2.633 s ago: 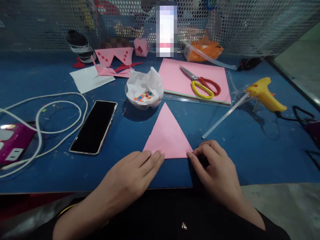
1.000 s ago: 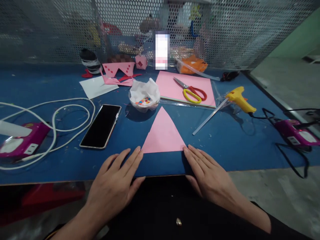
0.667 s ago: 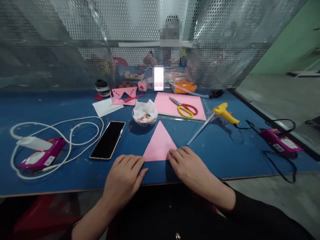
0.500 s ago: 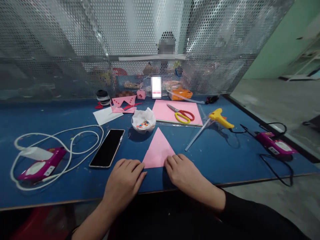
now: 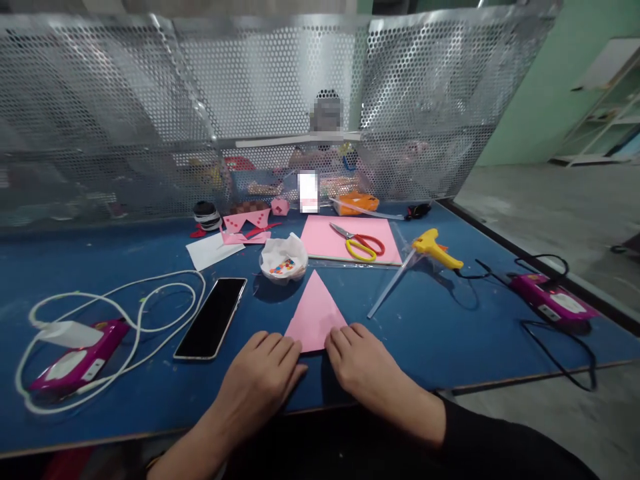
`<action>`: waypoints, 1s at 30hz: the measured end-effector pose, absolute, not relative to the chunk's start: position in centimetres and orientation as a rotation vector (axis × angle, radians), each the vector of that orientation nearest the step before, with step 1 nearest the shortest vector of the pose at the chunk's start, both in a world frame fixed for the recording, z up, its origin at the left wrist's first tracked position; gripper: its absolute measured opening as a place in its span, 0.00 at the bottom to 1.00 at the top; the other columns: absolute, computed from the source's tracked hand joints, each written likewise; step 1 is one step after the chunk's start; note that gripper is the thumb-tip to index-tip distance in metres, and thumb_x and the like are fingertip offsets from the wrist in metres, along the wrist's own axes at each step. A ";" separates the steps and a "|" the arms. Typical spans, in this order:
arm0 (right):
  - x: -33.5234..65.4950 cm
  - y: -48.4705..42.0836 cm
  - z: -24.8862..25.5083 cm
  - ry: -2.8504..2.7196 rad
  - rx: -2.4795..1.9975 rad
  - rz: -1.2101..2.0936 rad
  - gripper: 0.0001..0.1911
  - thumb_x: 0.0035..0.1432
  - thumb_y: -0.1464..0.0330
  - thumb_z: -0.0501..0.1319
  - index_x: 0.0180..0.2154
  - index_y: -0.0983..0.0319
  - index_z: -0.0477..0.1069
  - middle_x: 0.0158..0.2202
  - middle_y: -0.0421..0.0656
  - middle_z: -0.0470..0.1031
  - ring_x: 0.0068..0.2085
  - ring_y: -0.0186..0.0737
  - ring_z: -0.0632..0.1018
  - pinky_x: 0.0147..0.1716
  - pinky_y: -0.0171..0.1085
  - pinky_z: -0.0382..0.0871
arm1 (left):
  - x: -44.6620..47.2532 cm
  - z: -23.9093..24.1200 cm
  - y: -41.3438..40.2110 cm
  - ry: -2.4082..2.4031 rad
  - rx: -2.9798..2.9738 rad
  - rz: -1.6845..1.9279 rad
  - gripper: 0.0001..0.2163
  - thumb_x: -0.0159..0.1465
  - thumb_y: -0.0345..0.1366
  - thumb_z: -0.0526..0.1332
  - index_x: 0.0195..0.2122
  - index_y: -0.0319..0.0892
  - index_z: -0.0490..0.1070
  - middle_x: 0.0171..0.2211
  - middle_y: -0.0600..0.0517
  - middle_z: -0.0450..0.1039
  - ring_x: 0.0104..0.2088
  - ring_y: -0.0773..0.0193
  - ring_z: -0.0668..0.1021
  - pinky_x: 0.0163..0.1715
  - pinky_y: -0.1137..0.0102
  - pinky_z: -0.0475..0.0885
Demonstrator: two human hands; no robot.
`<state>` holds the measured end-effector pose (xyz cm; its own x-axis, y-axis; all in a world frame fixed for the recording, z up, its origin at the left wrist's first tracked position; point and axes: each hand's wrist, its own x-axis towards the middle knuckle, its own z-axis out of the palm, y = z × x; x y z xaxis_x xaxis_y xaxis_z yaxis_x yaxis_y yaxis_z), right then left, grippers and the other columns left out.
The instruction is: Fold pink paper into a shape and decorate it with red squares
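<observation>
A pink paper triangle (image 5: 314, 310) lies flat on the blue table (image 5: 440, 333), its tip pointing away from me. My left hand (image 5: 260, 383) rests palm down at the triangle's near left corner, fingers stretched flat. On the near right corner rests my right hand (image 5: 363, 367), also flat, its fingertips on the paper's edge. Neither hand holds anything.
A phone (image 5: 211, 327) lies left of the triangle, a bowl of coloured bits (image 5: 283, 260) just beyond it. Scissors (image 5: 357, 241) sit on pink sheets (image 5: 320, 239). A yellow glue gun (image 5: 434, 248) is at right. White cable (image 5: 125, 320) and magenta power strips (image 5: 75, 357) lie around. A perforated metal screen (image 5: 150, 113) closes the back.
The view has tilted upward, showing more of the screen. My hands have drawn closer together along the triangle's near edge, the right one sliding left onto the paper.
</observation>
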<state>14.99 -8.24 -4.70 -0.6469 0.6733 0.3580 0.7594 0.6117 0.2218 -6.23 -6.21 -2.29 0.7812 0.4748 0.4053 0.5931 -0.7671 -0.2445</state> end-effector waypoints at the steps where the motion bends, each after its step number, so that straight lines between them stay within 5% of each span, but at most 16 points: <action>1: 15.1 -8.1 -4.7 -2.571 -1.177 -0.520 0.06 0.61 0.78 0.57 0.38 0.67 0.73 0.34 0.50 0.77 0.33 0.44 0.76 0.32 0.43 0.67 | -5.8 -2.2 -6.2 -0.821 -2.624 -0.503 0.09 0.70 0.31 0.54 0.42 0.38 0.74 0.33 0.49 0.79 0.34 0.60 0.78 0.37 0.63 0.69; 8: 15.8 -7.0 -2.0 -2.271 -1.093 -0.447 0.11 0.67 0.76 0.53 0.43 0.66 0.73 0.41 0.47 0.80 0.41 0.41 0.77 0.51 0.44 0.64 | -3.6 0.0 -5.1 -0.848 -2.576 -0.711 0.15 0.72 0.26 0.47 0.39 0.38 0.74 0.33 0.49 0.79 0.35 0.61 0.78 0.41 0.63 0.66; 13: 16.7 -5.6 0.5 -2.257 -1.087 -0.388 0.13 0.68 0.76 0.52 0.36 0.63 0.73 0.35 0.43 0.79 0.35 0.38 0.76 0.53 0.44 0.60 | -3.3 3.9 -3.6 -0.832 -2.548 -0.655 0.13 0.71 0.28 0.51 0.33 0.41 0.74 0.28 0.52 0.75 0.35 0.61 0.76 0.44 0.62 0.64; 17: 18.1 -4.1 2.2 -2.241 -1.123 -0.210 0.14 0.70 0.72 0.52 0.32 0.62 0.71 0.30 0.40 0.76 0.31 0.36 0.74 0.49 0.43 0.62 | -4.3 6.6 -1.2 -0.942 -2.691 -0.772 0.12 0.70 0.35 0.55 0.30 0.43 0.74 0.28 0.54 0.76 0.34 0.61 0.76 0.44 0.60 0.64; 20: 18.9 -3.0 3.5 -2.148 -1.114 0.092 0.16 0.70 0.67 0.52 0.28 0.61 0.67 0.25 0.37 0.71 0.29 0.35 0.71 0.41 0.38 0.63 | -4.8 6.9 0.9 -1.345 -2.854 -1.354 0.08 0.62 0.41 0.66 0.30 0.43 0.76 0.29 0.54 0.78 0.33 0.62 0.77 0.42 0.63 0.67; 24: 19.4 -1.1 4.3 -1.943 -1.192 0.489 0.19 0.66 0.61 0.54 0.23 0.60 0.61 0.22 0.36 0.65 0.26 0.34 0.68 0.30 0.34 0.61 | -4.1 5.2 2.8 -1.995 -2.778 -2.223 0.27 0.53 0.52 0.70 0.50 0.44 0.72 0.41 0.49 0.80 0.38 0.60 0.80 0.37 0.69 0.73; 30: 19.1 1.1 2.6 -1.955 -1.356 0.536 0.20 0.64 0.59 0.54 0.21 0.60 0.61 0.19 0.36 0.63 0.24 0.33 0.66 0.26 0.34 0.58 | -3.1 2.3 2.9 -2.667 -2.868 -2.085 0.20 0.45 0.47 0.76 0.33 0.36 0.80 0.30 0.44 0.82 0.28 0.57 0.80 0.28 0.68 0.73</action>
